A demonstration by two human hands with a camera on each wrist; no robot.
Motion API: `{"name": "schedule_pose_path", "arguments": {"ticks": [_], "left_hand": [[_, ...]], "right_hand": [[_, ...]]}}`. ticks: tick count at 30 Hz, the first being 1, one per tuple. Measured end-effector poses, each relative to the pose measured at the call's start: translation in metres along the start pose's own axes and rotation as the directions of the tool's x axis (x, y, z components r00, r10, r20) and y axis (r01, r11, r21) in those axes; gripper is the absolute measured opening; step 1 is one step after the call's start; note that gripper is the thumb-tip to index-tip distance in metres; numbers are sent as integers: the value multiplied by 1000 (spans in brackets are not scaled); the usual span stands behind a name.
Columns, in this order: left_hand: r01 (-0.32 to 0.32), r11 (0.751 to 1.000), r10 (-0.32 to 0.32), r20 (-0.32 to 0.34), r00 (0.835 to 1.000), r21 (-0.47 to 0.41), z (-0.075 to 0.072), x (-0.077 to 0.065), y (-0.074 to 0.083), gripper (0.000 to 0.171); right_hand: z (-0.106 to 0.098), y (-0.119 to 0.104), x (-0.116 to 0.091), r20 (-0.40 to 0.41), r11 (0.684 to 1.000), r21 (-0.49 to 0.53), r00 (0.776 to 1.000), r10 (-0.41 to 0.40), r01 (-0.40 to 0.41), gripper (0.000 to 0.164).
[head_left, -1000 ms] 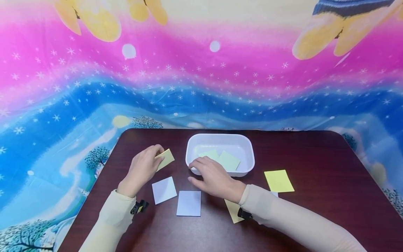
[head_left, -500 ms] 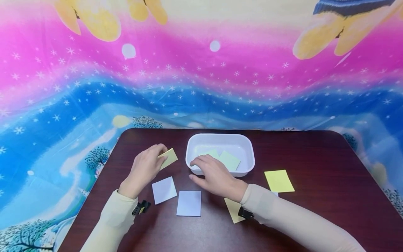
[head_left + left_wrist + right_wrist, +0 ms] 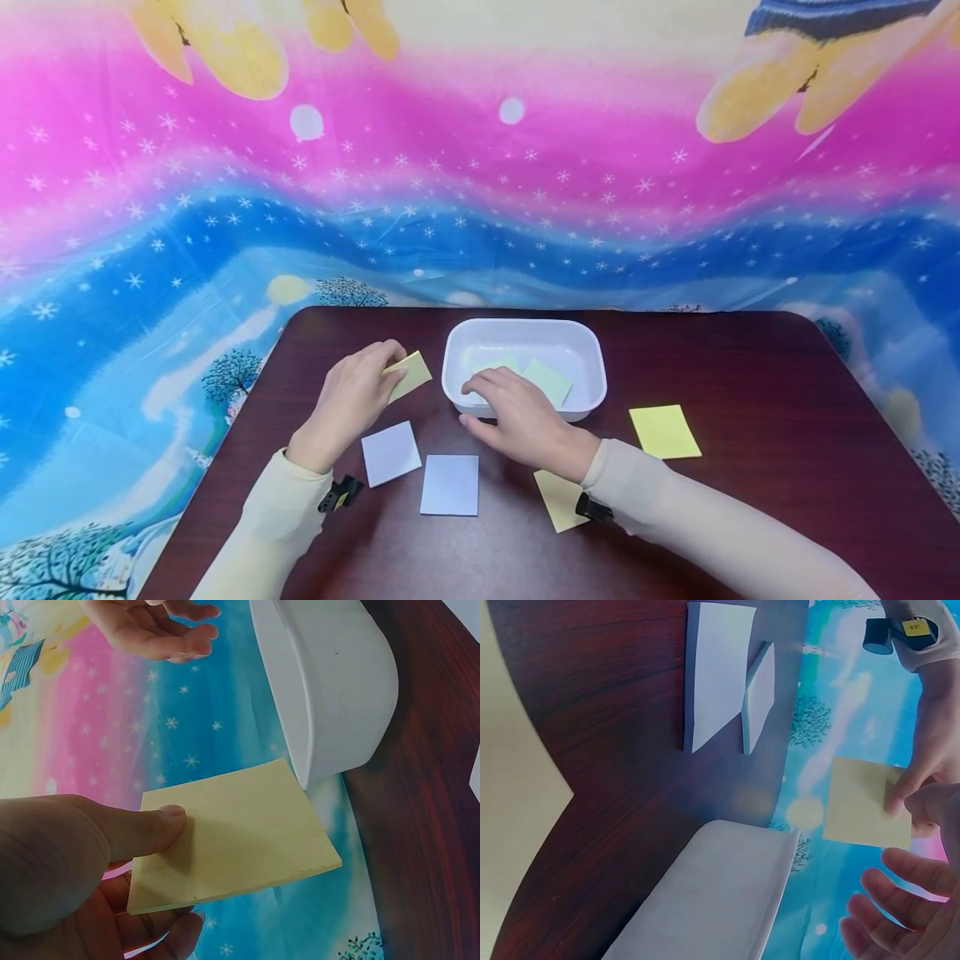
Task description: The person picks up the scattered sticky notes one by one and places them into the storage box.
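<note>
My left hand pinches a pale yellow sticky note pad between thumb and fingers. In the left wrist view the thumb lies flat on the face of the pad, with the fingers underneath. The pad is held above the table, left of a white plastic tub. My right hand is over the tub's front left rim, its fingers loosely bent. Nothing lies between them in the right wrist view. Two pale green pads, one of them the right-hand green pad, lie in the tub, partly hidden by the right hand.
Two pale lilac pads, a left one and a right one, lie in front of the tub. A tan-yellow pad is partly under the right wrist. Further right lies a bright yellow pad on the dark brown table.
My left hand has shifted slightly right, carrying the pale yellow pad closer to the tub. The right hand has drifted a little to the right as well.
</note>
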State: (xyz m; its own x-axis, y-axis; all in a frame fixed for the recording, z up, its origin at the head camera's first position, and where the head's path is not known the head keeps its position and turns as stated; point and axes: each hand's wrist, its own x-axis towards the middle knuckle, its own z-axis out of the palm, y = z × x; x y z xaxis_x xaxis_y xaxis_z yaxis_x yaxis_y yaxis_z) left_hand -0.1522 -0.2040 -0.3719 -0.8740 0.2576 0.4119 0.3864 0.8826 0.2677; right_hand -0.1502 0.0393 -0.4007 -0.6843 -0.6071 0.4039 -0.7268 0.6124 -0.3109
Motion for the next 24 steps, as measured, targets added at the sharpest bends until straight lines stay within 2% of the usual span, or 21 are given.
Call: {"name": "schedule_pose_path", "arguments": {"ticks": [11,24], "left_hand": [[-46,999,46,-6,999,-6,-1,6,11,11],[-62,998,62,29,998,-3,1,12,21,12]], "right_hand": [[-3,6,-4,-32,1000,7,999,-8,8,29],[-5,12,-8,-25,1000,2,1000,19,-19,30]]}}
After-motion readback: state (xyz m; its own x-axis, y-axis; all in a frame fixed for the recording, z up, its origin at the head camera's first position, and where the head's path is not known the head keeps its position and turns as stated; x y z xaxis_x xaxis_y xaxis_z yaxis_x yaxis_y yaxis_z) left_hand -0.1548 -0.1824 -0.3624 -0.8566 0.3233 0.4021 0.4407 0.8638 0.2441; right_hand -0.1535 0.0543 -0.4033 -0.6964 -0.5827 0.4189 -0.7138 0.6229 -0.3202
